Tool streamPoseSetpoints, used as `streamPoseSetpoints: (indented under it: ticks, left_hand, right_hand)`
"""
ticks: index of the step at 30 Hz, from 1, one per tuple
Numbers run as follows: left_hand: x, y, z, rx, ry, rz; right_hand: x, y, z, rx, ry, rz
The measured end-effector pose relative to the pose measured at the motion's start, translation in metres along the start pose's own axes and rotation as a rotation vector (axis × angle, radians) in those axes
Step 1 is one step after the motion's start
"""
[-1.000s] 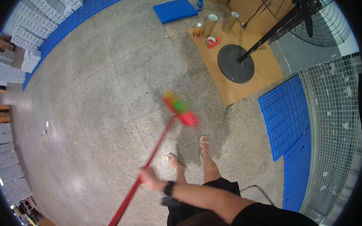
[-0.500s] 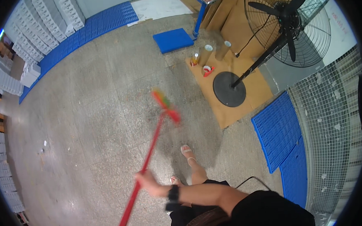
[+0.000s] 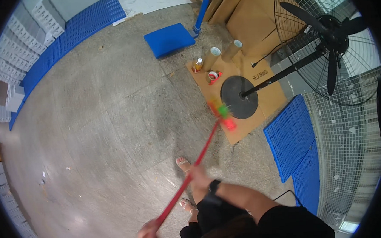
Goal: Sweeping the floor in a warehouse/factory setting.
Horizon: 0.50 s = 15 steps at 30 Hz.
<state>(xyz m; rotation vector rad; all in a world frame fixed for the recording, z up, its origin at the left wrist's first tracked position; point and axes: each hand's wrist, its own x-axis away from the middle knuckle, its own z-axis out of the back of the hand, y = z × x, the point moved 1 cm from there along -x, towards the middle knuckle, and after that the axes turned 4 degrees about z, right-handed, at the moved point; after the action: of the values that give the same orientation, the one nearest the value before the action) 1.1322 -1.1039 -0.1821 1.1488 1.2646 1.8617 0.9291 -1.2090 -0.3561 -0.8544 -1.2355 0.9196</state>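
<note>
I hold a broom with a long red handle (image 3: 189, 177) in both hands. My right hand (image 3: 198, 176), with a dark watch on its wrist, grips the handle about midway. My left hand (image 3: 148, 236) grips the handle's near end at the bottom edge of the view. The multicoloured broom head (image 3: 221, 114) is blurred and sits on the concrete floor (image 3: 104, 123) at the edge of a cardboard sheet (image 3: 206, 86), close to the round black base (image 3: 240, 97) of a fan. My sandalled feet (image 3: 183, 163) stand just behind the handle.
A large standing fan (image 3: 328, 43) leans over the cardboard. On the cardboard stand a bottle (image 3: 197, 65), a tape roll (image 3: 213, 75) and two cardboard tubes (image 3: 214, 54). Blue plastic pallets (image 3: 291, 136) lie to the right, a blue mat (image 3: 169, 39) ahead, white crates (image 3: 11, 72) to the left.
The broom head has swung to the right across the floor, from the open concrete to the cardboard's edge by the fan base. Both hands stay on the handle.
</note>
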Motion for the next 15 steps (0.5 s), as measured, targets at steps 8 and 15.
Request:
streamPoseSetpoints:
  ticks: [8,15]
  left_hand:
    - [0.012,0.205,0.089,-0.128,0.239,-0.437]
    - [-0.035,0.222,0.090,-0.765,0.494,-0.493]
  right_hand:
    - [0.045,-0.142,-0.267,-0.427,-0.606,-0.495]
    - [-0.026,-0.190,-0.248,-0.377,-0.505,-0.348]
